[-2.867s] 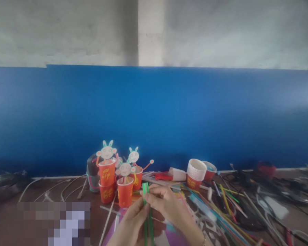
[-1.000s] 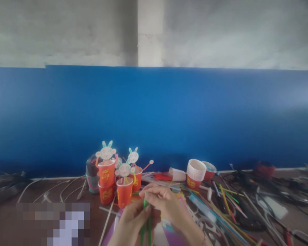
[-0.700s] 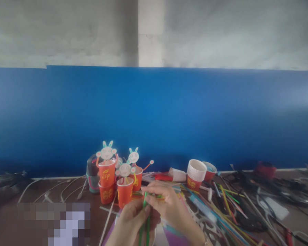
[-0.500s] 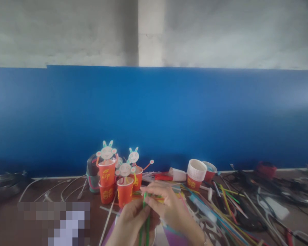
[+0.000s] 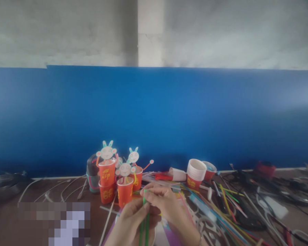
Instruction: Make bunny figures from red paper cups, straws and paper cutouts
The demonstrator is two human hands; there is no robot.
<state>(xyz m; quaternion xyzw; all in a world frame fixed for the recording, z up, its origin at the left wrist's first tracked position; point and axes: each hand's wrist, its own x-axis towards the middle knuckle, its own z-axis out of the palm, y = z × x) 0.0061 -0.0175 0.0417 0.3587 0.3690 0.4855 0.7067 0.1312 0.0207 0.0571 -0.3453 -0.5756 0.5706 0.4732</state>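
Two green strips (image 5: 147, 225), perhaps one folded strip, stand upright between my hands at the bottom centre. My left hand (image 5: 133, 218) is closed round them, its thumb pressed along their upper part. The fingertips of my right hand (image 5: 163, 201) pinch the top end of the green. Behind my left hand stand orange paper cups with paper rabbit heads above them: a front cup (image 5: 125, 193), a stacked pair (image 5: 107, 174) and a rear cup (image 5: 138, 176). Under my hands, a white round rim is partly hidden.
A stack of paper cups (image 5: 196, 169) stands right of centre, beside another cup (image 5: 209, 171) and a tipped white cup (image 5: 178, 174). Coloured strips (image 5: 226, 222) and cables cover the right side. A dark bottle (image 5: 93, 179) stands behind the left cups. A blue panel (image 5: 154, 116) rises behind.
My right hand has shifted slightly left and down, its fingers still at the top of the green strips. The cups have not moved.
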